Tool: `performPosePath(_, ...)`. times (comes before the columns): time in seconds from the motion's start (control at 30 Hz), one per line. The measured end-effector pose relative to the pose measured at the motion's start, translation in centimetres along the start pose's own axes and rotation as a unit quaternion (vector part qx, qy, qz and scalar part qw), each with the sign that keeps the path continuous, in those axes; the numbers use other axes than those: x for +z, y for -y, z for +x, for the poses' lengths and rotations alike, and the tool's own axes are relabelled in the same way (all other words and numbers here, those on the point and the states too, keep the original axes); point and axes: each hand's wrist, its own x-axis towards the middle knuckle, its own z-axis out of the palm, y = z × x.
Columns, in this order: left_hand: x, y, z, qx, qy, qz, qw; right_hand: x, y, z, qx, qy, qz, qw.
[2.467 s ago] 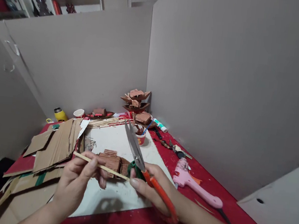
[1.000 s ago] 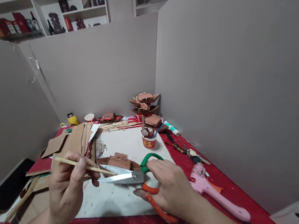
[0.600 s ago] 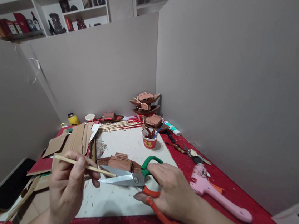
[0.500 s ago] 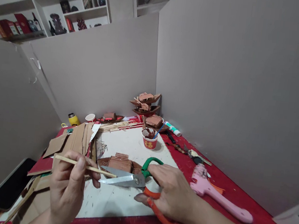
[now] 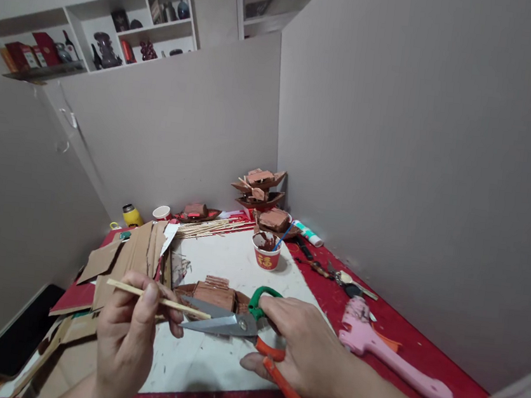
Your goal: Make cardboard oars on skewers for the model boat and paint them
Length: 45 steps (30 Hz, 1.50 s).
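Between thumb and fingers, my left hand pinches a thin wooden stick that slants down to the right. My right hand grips scissors with one green and one orange handle. The scissor blades are parted, and the stick's right end lies between them near the pivot. Behind the blades a brown model boat with a cabin rests on the white board, partly hidden by the scissors.
A paper cup of brown paint holds a blue stick. Cut cardboard lies left, a pink glue gun right. Several thin sticks and stacked boats are at the back. A black phone-like slab is far left.
My left hand and the stick have shifted slightly right in view. The scissors stay parted around the stick's end, and the whole scene sits a little lower.
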Motion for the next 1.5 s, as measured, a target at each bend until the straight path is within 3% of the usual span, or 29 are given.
performPosePath(0.4,-0.1,-0.1,-0.3,0.016,0.001,0.008,1.0,0.7,0.0,-0.2,-0.02,-0.024,0.025,0.999)
performPosePath(0.67,0.0,-0.1,-0.3,0.015,0.005,0.021,1.0,0.2,-0.3,0.1,-0.004,-0.026,-0.015,1.0)
performPosePath(1.0,-0.3,0.0,-0.1,-0.01,0.016,-0.003,1.0,0.7,-0.7,-0.3,-0.05,-0.04,0.008,0.998)
performPosePath(1.27,0.0,0.4,-0.4,-0.01,0.024,0.003,1.0,0.3,-0.1,-0.1,0.001,0.021,0.027,0.999)
performPosePath(1.5,0.1,0.9,-0.6,-0.018,0.022,0.015,0.999,0.3,-0.2,0.0,0.0,0.027,0.076,0.997)
